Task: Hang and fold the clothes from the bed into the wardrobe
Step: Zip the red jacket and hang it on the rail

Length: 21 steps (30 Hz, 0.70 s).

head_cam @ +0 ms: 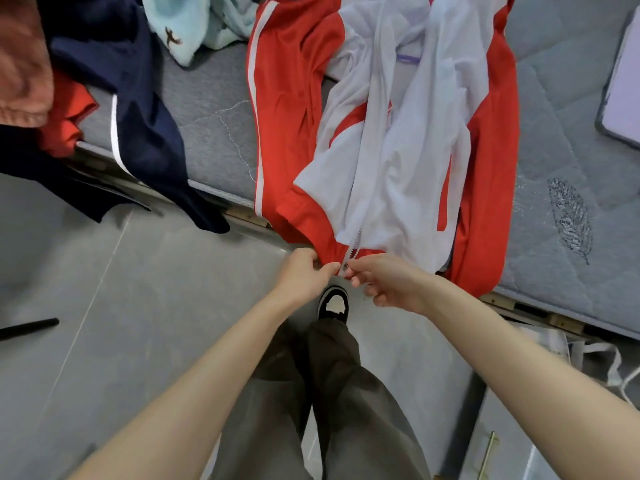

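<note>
A red and white zip jacket lies spread on the grey mattress, its hem hanging over the bed's near edge. A purple hanger shows inside its collar. My left hand pinches the red hem just left of the zip. My right hand pinches the zip's bottom end on the right side. The two hands nearly touch at the zip.
Dark navy trousers with a white stripe drape over the bed's edge at left, beside a red garment, a brown one and a light blue fleece. A tablet lies at right. My shoe stands on grey floor.
</note>
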Motion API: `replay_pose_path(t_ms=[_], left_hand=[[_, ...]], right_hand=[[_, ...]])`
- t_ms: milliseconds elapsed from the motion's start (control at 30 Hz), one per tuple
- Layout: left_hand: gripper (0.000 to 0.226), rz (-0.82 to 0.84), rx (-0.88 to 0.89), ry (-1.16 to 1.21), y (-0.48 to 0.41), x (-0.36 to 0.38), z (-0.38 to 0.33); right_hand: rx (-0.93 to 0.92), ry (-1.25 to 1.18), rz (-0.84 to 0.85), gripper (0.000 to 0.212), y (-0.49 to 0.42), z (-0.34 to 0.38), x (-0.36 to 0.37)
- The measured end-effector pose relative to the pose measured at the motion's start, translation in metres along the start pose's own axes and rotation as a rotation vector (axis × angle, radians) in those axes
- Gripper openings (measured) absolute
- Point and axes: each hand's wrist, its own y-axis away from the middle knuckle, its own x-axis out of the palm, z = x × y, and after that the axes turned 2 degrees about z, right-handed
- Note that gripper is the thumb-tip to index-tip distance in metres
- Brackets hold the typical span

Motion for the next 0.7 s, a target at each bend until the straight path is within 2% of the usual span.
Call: replay_pose_path(t_ms=[100,267,433,500,600,633,700], left_hand=[[0.014,0.008,-0.02,0.013,0.009,-0.004,0.011],[0.019,-0.01,-0.083,0.008,0.017,-0.009,0.027],[0.02,0.037,-0.134,-0.033,0.031,-0.015,0.048],[0.019,-0.026,-0.164,0.01,0.039,-0.019,0.05],[0.023,-0.311,-0.154,-0.011,0.053,-0.028,0.036],[0.026,-0.386,-0.11,-0.022,0.055,-0.032,0.029],[0.027,-0.403,0.045,-0.066,0.052,-0.039,0.01]], right_hand=[[-0.025,-0.069,0.025,0.023,-0.001,-0.001,0.009],[-0.091,-0.386,-0.021,0.026,-0.002,0.016,0.021],[-0.257,-0.729,-0.121,0.027,0.007,0.054,0.007],[-0.272,-0.682,-0.184,0.027,0.012,0.058,0.009],[-0.253,-0.38,-0.219,0.025,0.017,0.059,0.014],[-0.242,-0.302,-0.223,0.023,0.02,0.06,0.013],[-0.23,-0.173,-0.241,0.019,0.026,0.063,0.005]])
